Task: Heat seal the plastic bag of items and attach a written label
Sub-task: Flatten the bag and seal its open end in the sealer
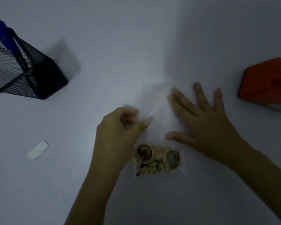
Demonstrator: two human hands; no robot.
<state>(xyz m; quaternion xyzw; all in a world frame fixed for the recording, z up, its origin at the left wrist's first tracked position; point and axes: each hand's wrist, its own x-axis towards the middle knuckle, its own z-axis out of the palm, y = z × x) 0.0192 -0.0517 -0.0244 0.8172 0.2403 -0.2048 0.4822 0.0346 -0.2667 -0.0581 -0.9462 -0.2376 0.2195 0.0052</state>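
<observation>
The left hand is curling its fingers and thumb toward each other at the left edge of the clear, thin plastic bag; the film there is blurred, so whether the fingertips are actually pinching it cannot be told. The right hand is lying flat and spread, fingers straight, pressing on the right side of the same bag, with its thumb stretching across the film just above the contents. The bag is lying flat on the smooth, pale grey desk, its empty upper part looking nearly invisible and slightly crinkled between the two hands. At the bag's near end, small beige and dark brown items are sitting bunched together; two are looking round and ring-like, the rest are smaller irregular pieces. Well to the left of the bag, a small white rectangular paper label is lying flat on the desk. Far to the upper left of the bag, a black wire-mesh pen holder is standing with a blue pen sticking out of it. Off to the bag's right, at the picture's edge, an orange-red, hard-cased heat sealer is sitting, partly cut off.
</observation>
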